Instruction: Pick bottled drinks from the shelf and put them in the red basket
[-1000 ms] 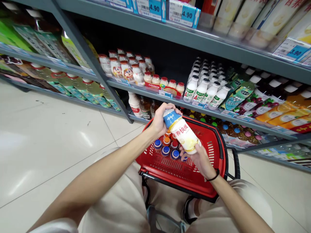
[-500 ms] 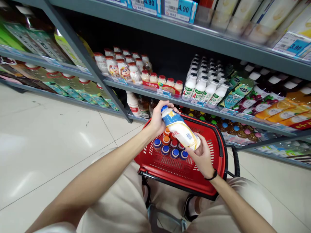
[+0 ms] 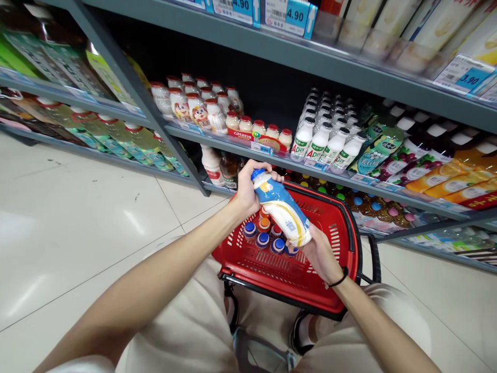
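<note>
A cream and blue drink bottle (image 3: 281, 210) lies tilted between both my hands, above a red shopping basket (image 3: 341, 280). My left hand (image 3: 248, 189) is wrapped round its blue capped neck. My right hand (image 3: 320, 254) cups its base from below, a black band on that wrist. Several small bottles with blue, orange and red caps (image 3: 266, 235) stand in the basket under the bottle.
Grey shelves run across the view. Small red-capped milk bottles (image 3: 198, 109) and white AD bottles (image 3: 324, 134) fill the middle shelf (image 3: 272, 155), juice bottles (image 3: 438, 173) to the right. Price tags (image 3: 297, 15) hang above. Pale tiled floor (image 3: 77, 217) lies left.
The bottle has turned in my hands: the side with red writing rolled away and a blue and yellow side now faces up. Both hands shifted slightly left.
</note>
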Demonstrator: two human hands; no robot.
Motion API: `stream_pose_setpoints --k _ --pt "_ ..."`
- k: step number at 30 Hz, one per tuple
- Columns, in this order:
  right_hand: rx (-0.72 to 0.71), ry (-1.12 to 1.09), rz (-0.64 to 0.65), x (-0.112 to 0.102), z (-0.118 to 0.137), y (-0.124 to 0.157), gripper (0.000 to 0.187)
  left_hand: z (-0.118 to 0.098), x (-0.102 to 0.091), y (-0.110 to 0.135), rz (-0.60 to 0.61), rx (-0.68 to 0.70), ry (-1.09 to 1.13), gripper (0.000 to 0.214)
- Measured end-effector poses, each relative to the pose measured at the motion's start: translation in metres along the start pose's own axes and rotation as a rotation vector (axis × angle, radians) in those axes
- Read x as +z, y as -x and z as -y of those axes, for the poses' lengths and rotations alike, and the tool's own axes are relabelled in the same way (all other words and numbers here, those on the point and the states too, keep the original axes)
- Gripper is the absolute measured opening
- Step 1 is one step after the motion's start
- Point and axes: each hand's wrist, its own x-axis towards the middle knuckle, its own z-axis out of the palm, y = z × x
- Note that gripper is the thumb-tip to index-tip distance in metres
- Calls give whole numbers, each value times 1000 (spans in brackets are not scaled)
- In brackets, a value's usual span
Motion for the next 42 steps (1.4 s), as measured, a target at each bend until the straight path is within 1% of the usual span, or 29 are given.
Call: stream_pose_setpoints --k 2,4,6,7,9,13,16,19,20,21,24,25,26,28,30,34,36,39,42 --pt "-52 28 -78 -2 -2 1 49 1 -2 -1 26 12 -10 20" --pt "-125 80 -180 -7 -5 1 52 2 -3 -2 40 12 -2 21" --pt "-228 150 -257 -11 -9 0 57 3 -4 -3 21 3 9 20" --pt "-279 183 -270 -13 -10 0 58 4 -4 -3 3 -2 12 20" --pt "-352 237 -256 -15 -11 0 58 4 -4 -3 -42 -17 22 19" --pt "-439 362 -228 -16 -14 4 61 5 0 -1 -154 -70 56 20" --pt "-492 458 -226 -16 -16 6 62 5 3 1 -186 -80 72 19" --pt "-469 438 -249 -13 -17 5 70 3 4 1 -188 -70 94 20" --pt "-433 385 -253 -11 -17 4 74 2 3 1 -190 -67 99 21" --pt "-373 313 -237 -9 -17 3 73 1 3 1 -190 -64 99 22" --pt "-112 69 -85 -1 -13 0 49 -2 1 0 -177 -49 72 25" --pt "-51 17 -38 2 -11 -1 45 -3 0 -1 -172 -46 58 25" --pt "-21 -13 -13 3 -9 -1 44 -3 0 -1 -168 -44 45 25" --pt "-43 -18 -38 4 -6 0 41 -3 0 -2 -165 -44 30 23" --pt "-84 22 -108 3 -6 2 41 -2 -1 -2 -157 -44 30 22" --pt "-195 135 -254 -4 -8 3 58 0 -3 -3 -147 -49 33 20" --pt "-274 176 -278 -6 -10 2 61 1 -4 -4 -151 -55 33 19" --pt "-384 245 -286 -9 -12 2 62 2 -5 -5 -168 -60 42 19" --pt "-463 337 -282 -13 -14 3 64 2 -3 -5 -191 -70 70 21"
